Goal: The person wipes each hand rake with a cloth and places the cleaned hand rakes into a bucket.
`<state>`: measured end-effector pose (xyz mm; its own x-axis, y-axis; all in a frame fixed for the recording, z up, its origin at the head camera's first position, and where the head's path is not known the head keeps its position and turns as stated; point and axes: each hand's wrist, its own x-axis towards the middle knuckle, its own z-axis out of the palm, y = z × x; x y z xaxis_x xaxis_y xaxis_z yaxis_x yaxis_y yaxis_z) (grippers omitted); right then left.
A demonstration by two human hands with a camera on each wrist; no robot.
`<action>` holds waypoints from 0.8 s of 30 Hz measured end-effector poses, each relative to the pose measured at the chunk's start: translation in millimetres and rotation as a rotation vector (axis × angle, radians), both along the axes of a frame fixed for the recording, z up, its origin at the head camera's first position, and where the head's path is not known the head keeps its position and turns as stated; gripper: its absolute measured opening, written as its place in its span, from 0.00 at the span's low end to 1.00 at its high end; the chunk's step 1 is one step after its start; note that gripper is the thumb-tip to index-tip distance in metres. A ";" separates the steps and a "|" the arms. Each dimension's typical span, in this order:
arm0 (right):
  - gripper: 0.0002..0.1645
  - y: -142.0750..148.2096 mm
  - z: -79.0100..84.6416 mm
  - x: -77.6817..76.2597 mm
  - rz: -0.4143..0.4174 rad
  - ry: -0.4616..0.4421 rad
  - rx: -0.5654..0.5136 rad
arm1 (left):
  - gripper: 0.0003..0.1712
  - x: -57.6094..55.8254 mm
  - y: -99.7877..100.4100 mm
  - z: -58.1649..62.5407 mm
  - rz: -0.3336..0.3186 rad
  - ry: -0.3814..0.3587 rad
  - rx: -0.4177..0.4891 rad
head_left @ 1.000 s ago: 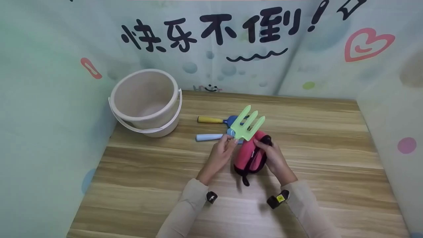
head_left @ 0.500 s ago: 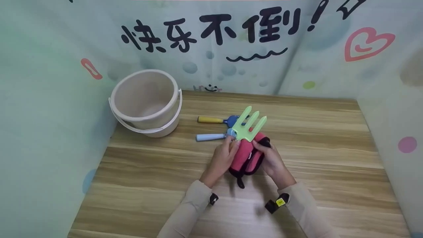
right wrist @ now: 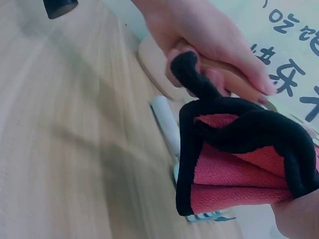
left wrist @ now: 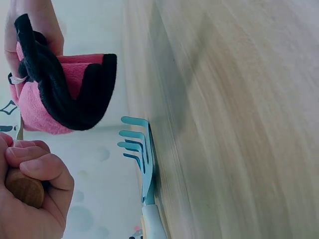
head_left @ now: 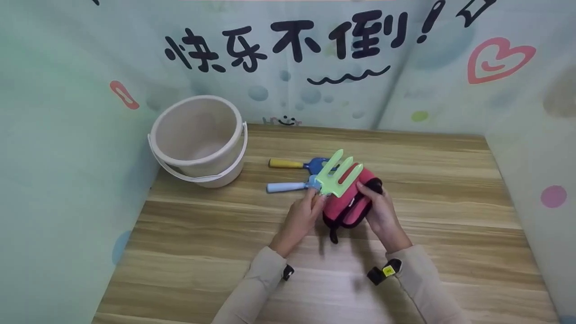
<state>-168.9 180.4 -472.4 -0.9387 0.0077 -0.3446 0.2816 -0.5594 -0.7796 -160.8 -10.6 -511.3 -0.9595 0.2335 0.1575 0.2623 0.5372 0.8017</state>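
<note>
In the head view my left hand (head_left: 297,218) grips a light green three-pronged garden fork (head_left: 330,183), prongs pointing up and away. Its wooden handle (left wrist: 25,190) shows inside the curled fingers in the left wrist view. My right hand (head_left: 386,220) holds a folded pink towel (head_left: 339,206) with black trim and a hanging loop, thumb on top. The towel lies right behind the fork's head, which overlaps it in the head view. Both are held above the table, and the towel's black loop (right wrist: 185,69) dangles toward the left hand in the right wrist view.
A light blue hand rake (head_left: 286,187) and a blue-headed tool with a yellow handle (head_left: 288,163) lie on the wooden table (head_left: 189,252), just beyond my hands. At the back left stands a pale bucket (head_left: 198,160), its handle down. Printed cloth walls surround the table.
The towel first shifted left and toward me under the fork, then back right and away with my right hand. The fork has dropped slightly toward me, still in my left hand.
</note>
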 end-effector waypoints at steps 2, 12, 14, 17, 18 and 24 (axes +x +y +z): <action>0.13 3.2 3.6 -1.7 -0.005 0.020 0.017 | 0.13 0.3 -1.3 0.1 -0.008 0.008 -0.006; 0.10 20.7 22.7 -8.5 -0.062 0.089 0.294 | 0.17 -3.0 -11.0 3.0 -0.054 -0.004 -0.048; 0.11 23.8 25.1 -9.6 -0.091 0.105 0.364 | 0.17 -4.0 -13.3 5.2 -0.047 -0.017 -0.050; 0.10 25.4 25.5 -10.3 -0.145 0.108 0.424 | 0.17 -5.5 -15.0 9.6 -0.034 -0.023 -0.027; 0.10 25.0 24.7 -9.9 -0.149 0.104 0.437 | 0.16 -6.0 -14.8 11.3 -0.032 -0.020 -0.012; 0.10 10.6 11.1 -2.0 -0.031 0.032 0.435 | 0.14 -7.3 -6.6 20.5 0.000 0.039 0.035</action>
<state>-170.9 191.1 -461.2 -0.9459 0.1741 -0.2739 0.2418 -0.1848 -0.9526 -168.1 -17.2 -490.8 -0.9523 0.2275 0.2032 0.2941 0.5087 0.8092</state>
